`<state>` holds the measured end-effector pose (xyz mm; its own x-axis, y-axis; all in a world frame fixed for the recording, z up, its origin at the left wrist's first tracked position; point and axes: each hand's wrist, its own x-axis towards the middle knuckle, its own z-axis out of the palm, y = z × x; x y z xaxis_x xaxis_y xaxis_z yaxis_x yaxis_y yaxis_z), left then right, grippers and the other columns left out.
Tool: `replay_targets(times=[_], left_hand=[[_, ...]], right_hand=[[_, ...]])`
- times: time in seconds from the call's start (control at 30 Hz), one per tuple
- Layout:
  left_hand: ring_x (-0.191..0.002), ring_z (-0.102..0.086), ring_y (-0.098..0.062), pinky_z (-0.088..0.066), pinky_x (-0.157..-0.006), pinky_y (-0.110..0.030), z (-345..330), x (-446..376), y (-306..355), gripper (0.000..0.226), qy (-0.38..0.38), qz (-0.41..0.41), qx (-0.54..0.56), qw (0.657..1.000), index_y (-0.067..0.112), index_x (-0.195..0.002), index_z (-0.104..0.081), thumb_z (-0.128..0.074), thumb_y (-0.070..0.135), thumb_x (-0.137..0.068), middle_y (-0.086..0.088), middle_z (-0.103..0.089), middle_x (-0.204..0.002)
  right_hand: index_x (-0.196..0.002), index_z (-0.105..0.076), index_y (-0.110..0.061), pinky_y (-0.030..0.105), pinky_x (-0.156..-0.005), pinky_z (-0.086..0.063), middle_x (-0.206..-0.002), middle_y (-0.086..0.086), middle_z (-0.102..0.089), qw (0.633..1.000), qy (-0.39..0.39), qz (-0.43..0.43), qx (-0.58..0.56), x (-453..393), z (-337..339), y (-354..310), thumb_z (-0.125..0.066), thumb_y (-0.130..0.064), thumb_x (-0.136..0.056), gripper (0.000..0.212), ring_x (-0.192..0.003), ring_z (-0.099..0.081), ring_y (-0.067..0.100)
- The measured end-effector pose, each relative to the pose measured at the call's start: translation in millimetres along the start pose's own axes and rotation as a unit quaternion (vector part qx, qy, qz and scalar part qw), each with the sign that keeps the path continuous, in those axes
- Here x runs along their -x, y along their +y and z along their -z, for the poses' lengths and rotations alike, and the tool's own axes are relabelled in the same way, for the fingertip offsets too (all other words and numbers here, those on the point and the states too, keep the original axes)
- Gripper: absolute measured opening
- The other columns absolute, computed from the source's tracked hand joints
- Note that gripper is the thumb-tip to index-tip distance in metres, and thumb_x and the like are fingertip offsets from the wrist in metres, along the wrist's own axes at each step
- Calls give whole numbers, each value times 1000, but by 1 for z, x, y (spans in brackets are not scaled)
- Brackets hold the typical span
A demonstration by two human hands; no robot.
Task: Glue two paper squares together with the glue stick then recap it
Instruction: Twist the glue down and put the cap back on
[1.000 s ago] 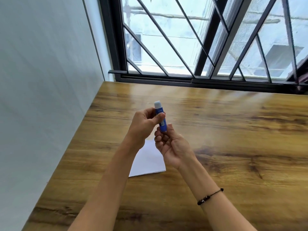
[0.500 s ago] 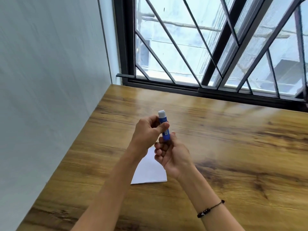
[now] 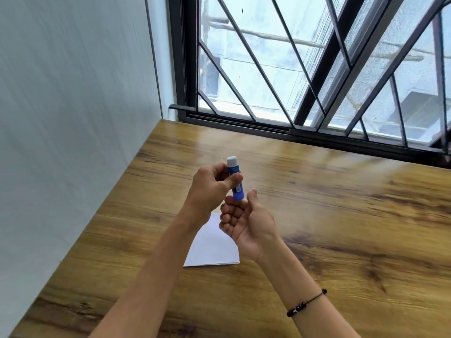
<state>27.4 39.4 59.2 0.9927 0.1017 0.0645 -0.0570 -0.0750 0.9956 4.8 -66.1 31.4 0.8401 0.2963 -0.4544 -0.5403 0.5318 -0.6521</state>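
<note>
A blue glue stick (image 3: pixel 236 181) with a pale cap on top stands upright in the air above the table. My left hand (image 3: pixel 212 189) pinches its middle between thumb and fingers. My right hand (image 3: pixel 246 220) is just below it, palm up, fingers curled and thumb raised beside the stick's lower end; whether it touches the stick I cannot tell. White paper squares (image 3: pixel 212 247) lie stacked on the wooden table (image 3: pixel 341 228) under my hands, partly hidden by them.
A grey-white wall (image 3: pixel 73 118) runs along the table's left edge. A black-framed window with diagonal bars (image 3: pixel 305 81) stands at the table's far edge. A dark bead bracelet (image 3: pixel 305 303) is on my right wrist.
My right hand has loosened and dropped slightly from the stick's lower end, its thumb now lifted. The left hand still holds the stick. The camera view has shifted.
</note>
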Motion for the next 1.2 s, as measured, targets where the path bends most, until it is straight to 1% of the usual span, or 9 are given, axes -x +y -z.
replay_targets(times=[0.1,0.27,0.43,0.5,0.67,0.9,1.03,1.13,1.2], left_hand=[[-79,-61,-22,-54,-80,-40,-1,1,-2,14,9,1,2,1000,23,-76,-64,-66,11,-80,-23,-67,-90],[-75,-63,-16,-54,-76,-30,-4,-1,-5,16,9,5,16,1000,25,-74,-64,-67,11,-79,-4,-67,-79],[-62,-61,-2,-50,-58,-12,-4,-1,-5,15,13,-13,10,1000,25,-73,-63,-67,13,-79,2,-65,-71],[-58,-60,1,-47,-53,-8,-4,-1,-5,15,15,-11,17,1000,23,-72,-63,-67,11,-79,2,-64,-70],[-71,-60,-9,-52,-65,-15,-4,-1,-6,7,10,-10,11,1000,20,-80,-64,-66,13,-80,2,-64,-75],[-80,-61,-18,-53,-75,-26,-4,-2,-7,9,13,-7,7,1000,15,-89,-64,-66,12,-80,-6,-66,-83],[-71,-60,-12,-52,-64,-16,-2,-3,-7,6,14,-12,5,1000,17,-84,-63,-66,13,-80,2,-63,-74],[-65,-59,-7,-50,-58,-11,-3,-3,-5,6,17,-17,2,1000,19,-81,-64,-66,14,-80,4,-62,-70],[-64,-59,-7,-49,-58,-10,-3,-3,-4,5,17,-25,-6,1000,19,-81,-64,-66,15,-80,4,-62,-69]], right_hand=[[-79,-62,-4,24,-48,-50,-57,8,-62,999,8,18,-25,0,-4,-2,-43,-31,-95,37,-47,-55,14],[-92,-58,-5,25,-54,-53,-64,5,-61,998,-4,55,-23,3,-4,-3,-51,-10,-90,9,-52,-58,14],[-85,-65,-3,26,-51,-52,-62,10,-63,999,-1,-3,-34,4,-2,-6,-40,-48,-91,52,-52,-57,17],[-74,-68,-4,25,-49,-50,-59,9,-62,1000,8,-7,-26,3,-2,-6,-34,-47,-94,58,-48,-56,16],[-80,-64,0,22,-46,-50,-55,8,-61,999,28,5,-45,3,-5,-9,-44,-27,-95,37,-45,-56,13],[-92,-60,-1,24,-53,-55,-63,11,-70,997,29,68,-35,3,-4,-9,-49,-8,-91,13,-59,-68,18],[-91,-62,2,26,-54,-55,-64,12,-69,998,28,23,-51,6,-6,-12,-50,-21,-92,26,-59,-68,20],[-73,-71,-1,23,-48,-52,-58,10,-64,999,24,-4,-47,7,-10,-13,-41,-34,-95,49,-49,-61,16],[-74,-68,-1,21,-46,-49,-53,7,-59,999,23,2,-42,7,-12,-14,-41,-28,-96,44,-45,-55,12]])
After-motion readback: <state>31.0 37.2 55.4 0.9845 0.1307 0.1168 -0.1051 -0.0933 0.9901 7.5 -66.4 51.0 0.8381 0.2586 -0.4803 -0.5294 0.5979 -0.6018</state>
